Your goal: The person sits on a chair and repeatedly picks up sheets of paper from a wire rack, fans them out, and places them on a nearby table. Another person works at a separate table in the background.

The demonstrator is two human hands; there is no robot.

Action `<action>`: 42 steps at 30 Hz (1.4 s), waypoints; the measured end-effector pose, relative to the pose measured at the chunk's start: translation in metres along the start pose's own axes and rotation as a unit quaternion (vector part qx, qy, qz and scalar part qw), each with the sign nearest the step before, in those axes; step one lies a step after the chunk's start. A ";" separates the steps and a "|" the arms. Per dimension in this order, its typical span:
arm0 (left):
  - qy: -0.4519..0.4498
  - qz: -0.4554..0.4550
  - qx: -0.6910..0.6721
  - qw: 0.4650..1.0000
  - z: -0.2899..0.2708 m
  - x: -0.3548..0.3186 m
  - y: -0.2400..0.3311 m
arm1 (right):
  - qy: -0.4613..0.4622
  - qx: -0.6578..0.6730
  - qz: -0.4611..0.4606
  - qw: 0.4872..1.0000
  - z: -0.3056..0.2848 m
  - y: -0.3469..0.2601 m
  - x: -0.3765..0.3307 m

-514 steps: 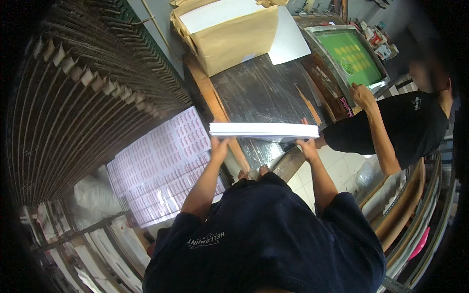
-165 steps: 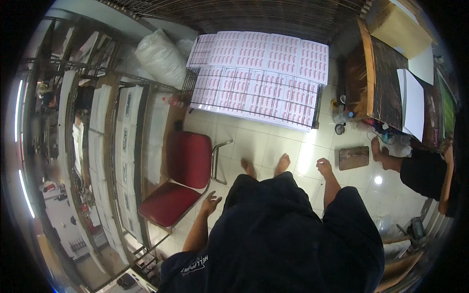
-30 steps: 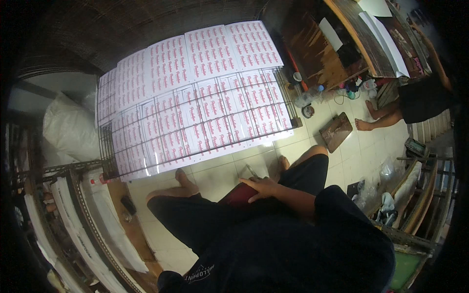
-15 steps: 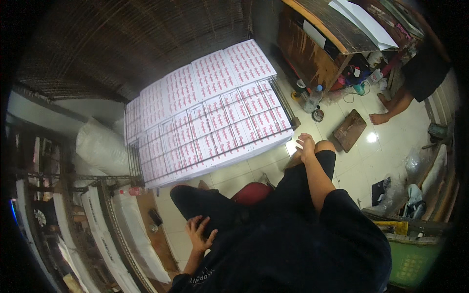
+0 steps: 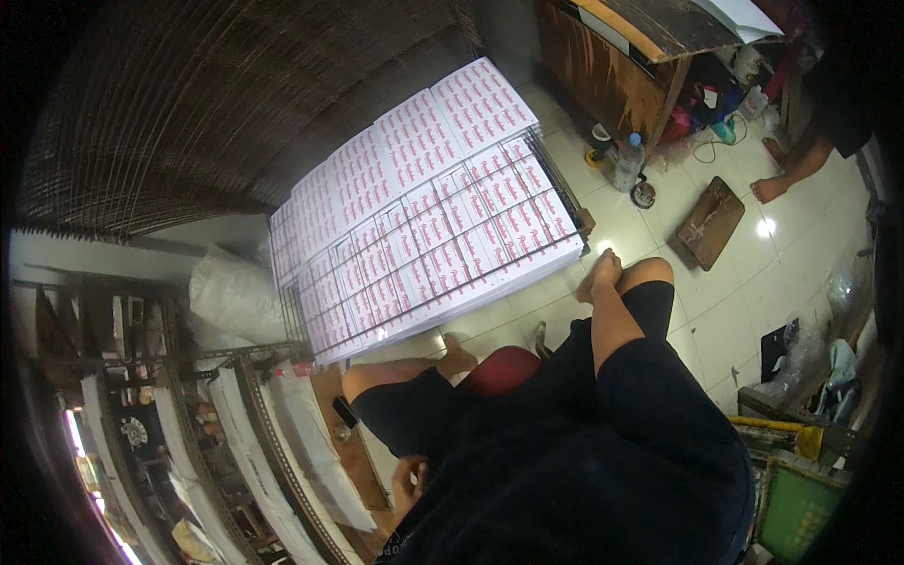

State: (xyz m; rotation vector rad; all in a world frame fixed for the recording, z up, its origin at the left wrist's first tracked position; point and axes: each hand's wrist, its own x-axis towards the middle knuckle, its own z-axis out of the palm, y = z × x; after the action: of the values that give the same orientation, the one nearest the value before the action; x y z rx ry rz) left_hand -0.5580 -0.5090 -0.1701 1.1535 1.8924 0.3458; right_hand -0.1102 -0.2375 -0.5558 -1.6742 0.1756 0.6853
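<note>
I am seated on a red seat (image 5: 499, 370), part of which shows between my dark-clothed legs. Beside my left hip my left hand (image 5: 408, 482) has its fingers curled in, close to my dark shirt; some of the fingers are hidden. My right hand (image 5: 602, 275) is raised by my right knee (image 5: 650, 276), its fingers bent together and nothing visible in them. In front of my knees stands a wide rack of stacked white printed sheets (image 5: 414, 226) with red lettering, crossed by thin metal bars. Neither hand touches the sheets.
Metal shelving (image 5: 273, 452) with white stacks rises at the left, below a bulging plastic sack (image 5: 235, 297). At right are a wooden block (image 5: 706, 223), a plastic bottle (image 5: 629, 162), a worn wooden desk (image 5: 603, 75), another person's bare leg (image 5: 800, 171) and a green crate (image 5: 800, 508).
My left hand has drawn back off my thigh to my hip, and its spread fingers have curled. My right hand's fingers have come closer together. The view has shifted slightly.
</note>
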 end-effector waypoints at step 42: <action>-0.024 0.140 0.240 0.960 -0.010 0.116 0.000 | -0.188 -0.069 0.189 0.961 0.001 -0.081 -0.044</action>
State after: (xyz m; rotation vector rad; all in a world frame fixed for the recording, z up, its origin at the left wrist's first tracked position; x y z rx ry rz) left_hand -0.5885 -0.4119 -0.2259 1.7433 1.8213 0.0012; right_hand -0.1077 -0.2285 -0.4641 -1.6218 0.1811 1.3154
